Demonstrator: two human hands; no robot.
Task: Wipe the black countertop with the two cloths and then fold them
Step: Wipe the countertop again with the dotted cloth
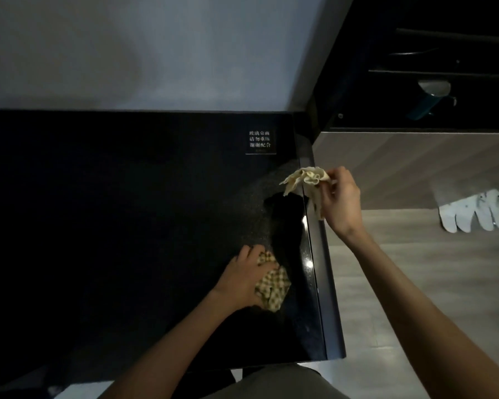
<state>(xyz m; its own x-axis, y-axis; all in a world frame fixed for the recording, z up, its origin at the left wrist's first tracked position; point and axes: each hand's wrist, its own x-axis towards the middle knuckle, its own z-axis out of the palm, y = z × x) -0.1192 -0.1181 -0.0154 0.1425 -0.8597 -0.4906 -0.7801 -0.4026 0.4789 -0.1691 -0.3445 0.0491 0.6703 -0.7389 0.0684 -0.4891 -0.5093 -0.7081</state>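
Checked cloth [272, 286] bunched on black tabletop [127, 211] near right edge. Left grip [242, 275] presses down on it, fingers spread over fabric. Farther along same edge, right grip [340, 197] pinches crumpled cream cloth [306, 180], fingers curled round it, cloth held over tabletop rim. Beyond, label with white characters [261, 141] at far right corner. White slippers [473, 210] on floor, right.

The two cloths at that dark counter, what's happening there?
A person is wiping the black countertop. Their left hand presses a checked cloth onto it near the right edge, while the right hand grips a bunched cream cloth at that edge. Neither cloth is folded yet.
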